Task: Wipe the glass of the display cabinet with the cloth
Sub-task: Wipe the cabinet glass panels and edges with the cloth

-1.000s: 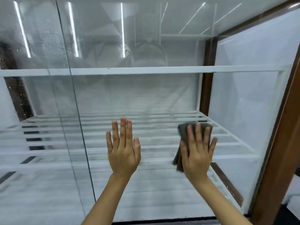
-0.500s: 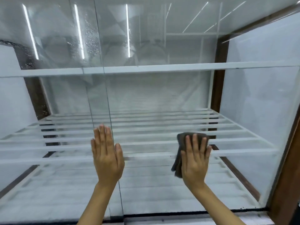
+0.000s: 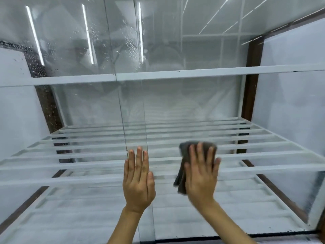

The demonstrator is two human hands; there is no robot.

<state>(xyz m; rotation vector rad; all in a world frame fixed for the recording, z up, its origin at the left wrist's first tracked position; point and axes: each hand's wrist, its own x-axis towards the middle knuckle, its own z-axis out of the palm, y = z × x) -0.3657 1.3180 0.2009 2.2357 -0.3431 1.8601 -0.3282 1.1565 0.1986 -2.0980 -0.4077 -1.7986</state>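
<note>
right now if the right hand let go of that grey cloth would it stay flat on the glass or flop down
It would probably flop: the grey cloth already hangs in loose folds below the right hand, so it looks soft, not stiff. It seems light and thin, bunching under the flat palm. Against the smooth glass it would likely slide off, unless dampness makes it cling.

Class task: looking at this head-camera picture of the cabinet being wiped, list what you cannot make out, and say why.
- Cloth: mostly hidden under the right hand, and blurred.
- Left hand: its palm faces away, so contact with the glass is unclear.
- Cabinet's wooden frame: top cut off by the picture edge.
</note>
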